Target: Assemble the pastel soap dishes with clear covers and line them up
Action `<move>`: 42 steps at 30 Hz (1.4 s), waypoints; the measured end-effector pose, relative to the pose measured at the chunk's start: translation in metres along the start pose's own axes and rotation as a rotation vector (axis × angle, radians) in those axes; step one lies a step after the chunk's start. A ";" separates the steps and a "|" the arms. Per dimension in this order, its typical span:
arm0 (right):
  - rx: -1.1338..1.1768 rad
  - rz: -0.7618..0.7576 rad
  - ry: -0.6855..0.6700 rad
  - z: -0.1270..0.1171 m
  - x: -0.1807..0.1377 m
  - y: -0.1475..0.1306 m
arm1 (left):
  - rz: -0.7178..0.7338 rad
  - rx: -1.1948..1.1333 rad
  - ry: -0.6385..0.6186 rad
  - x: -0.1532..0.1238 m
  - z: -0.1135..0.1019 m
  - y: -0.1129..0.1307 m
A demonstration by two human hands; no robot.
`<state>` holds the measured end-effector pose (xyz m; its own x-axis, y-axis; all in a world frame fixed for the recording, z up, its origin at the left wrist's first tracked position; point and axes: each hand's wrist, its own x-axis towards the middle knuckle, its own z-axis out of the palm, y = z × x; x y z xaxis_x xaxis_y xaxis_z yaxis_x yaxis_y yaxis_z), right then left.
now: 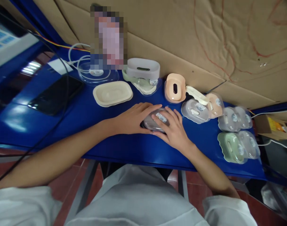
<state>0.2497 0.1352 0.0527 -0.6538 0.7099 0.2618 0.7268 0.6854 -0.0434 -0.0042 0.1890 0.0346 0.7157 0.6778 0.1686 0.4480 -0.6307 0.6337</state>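
Observation:
In the head view, a small rounded plastic box (149, 121) with a clear lid and a printed label rests on the blue table in front of me. My left hand (132, 118) is closed around its left side, thumb along the far edge. From the right, my right hand (176, 131) grips the same box, its fingers spread over the lid and the label. The hands cover much of the box, so its base is partly hidden. A cream oval tray (112, 93) lies left of and beyond my left hand. Nearest my right hand is a grey clear-lidded box (195, 111).
Behind stand a lilac slotted part (143, 68) and a peach slotted box (175, 88). Several lidded boxes, one a green box (231, 147), line the right side. A dark phone (56, 94) and a white cable (74, 59) are at left. A cardboard wall (171, 40) closes the back.

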 end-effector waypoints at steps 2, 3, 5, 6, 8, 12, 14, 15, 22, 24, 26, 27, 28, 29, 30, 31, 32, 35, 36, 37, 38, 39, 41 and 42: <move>0.037 -0.015 -0.037 -0.001 0.000 0.004 | -0.011 0.032 -0.013 0.000 -0.001 -0.001; 0.059 -0.026 -0.050 -0.001 -0.001 0.007 | -0.013 0.045 -0.023 0.000 -0.002 -0.001; 0.117 -0.046 -0.060 -0.001 -0.001 0.015 | -0.012 0.060 -0.038 0.000 -0.004 0.000; 0.152 -0.054 -0.060 -0.001 -0.002 0.020 | -0.012 0.062 -0.043 0.000 -0.006 0.001; 0.217 -0.065 -0.050 0.000 -0.002 0.026 | -0.019 0.061 -0.048 0.000 -0.009 0.002; 0.259 -0.067 -0.041 0.001 -0.002 0.030 | -0.029 0.066 -0.064 0.000 -0.013 0.003; 0.248 -0.060 -0.059 0.000 -0.002 0.028 | -0.024 0.065 -0.085 0.000 -0.015 0.002; 0.244 -0.062 -0.070 -0.002 -0.001 0.028 | -0.021 0.062 -0.096 -0.001 -0.016 0.002; 0.247 0.106 0.122 -0.011 -0.002 0.044 | -0.015 0.046 -0.144 -0.004 -0.025 0.006; 0.273 0.163 0.197 -0.013 -0.003 0.046 | -0.025 0.038 -0.163 -0.004 -0.025 0.008; 0.315 0.098 0.133 -0.014 -0.003 0.042 | -0.034 0.030 -0.157 -0.004 -0.024 0.009; 0.322 0.052 0.071 -0.013 -0.003 0.038 | -0.034 0.025 -0.144 -0.003 -0.023 0.009; 0.316 0.016 0.012 -0.013 -0.002 0.033 | -0.031 0.017 -0.127 -0.003 -0.022 0.008; 0.302 0.000 -0.029 -0.011 -0.002 0.029 | -0.025 0.007 -0.111 -0.003 -0.021 0.007; 0.287 0.002 -0.050 -0.010 -0.002 0.025 | -0.020 -0.004 -0.099 -0.002 -0.020 0.006; 0.278 0.012 -0.056 -0.009 -0.001 0.023 | -0.015 -0.013 -0.092 -0.002 -0.020 0.005; 0.275 0.014 -0.060 -0.008 -0.001 0.022 | -0.015 -0.018 -0.092 -0.002 -0.020 0.003; 0.286 -0.007 -0.060 -0.012 -0.001 0.029 | -0.031 -0.014 -0.119 -0.001 -0.021 0.002; 0.284 -0.006 -0.038 -0.016 -0.002 0.034 | -0.038 -0.008 -0.130 -0.001 -0.021 0.003; 0.277 0.008 -0.002 -0.020 -0.003 0.039 | -0.043 -0.002 -0.140 -0.001 -0.022 0.004; 0.267 0.033 0.041 -0.025 -0.004 0.044 | -0.048 0.005 -0.147 -0.001 -0.022 0.005; 0.256 0.062 0.078 -0.029 -0.005 0.048 | -0.051 0.012 -0.150 0.000 -0.022 0.006; 0.254 0.098 0.081 -0.034 -0.006 0.050 | -0.061 0.030 -0.145 0.000 -0.021 0.008; 0.265 0.090 0.035 -0.034 -0.005 0.049 | -0.065 0.037 -0.140 0.000 -0.020 0.008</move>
<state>0.2958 0.1592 0.0821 -0.5784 0.7667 0.2786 0.6980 0.6419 -0.3174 -0.0110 0.1916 0.0548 0.7511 0.6600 0.0191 0.5137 -0.6023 0.6110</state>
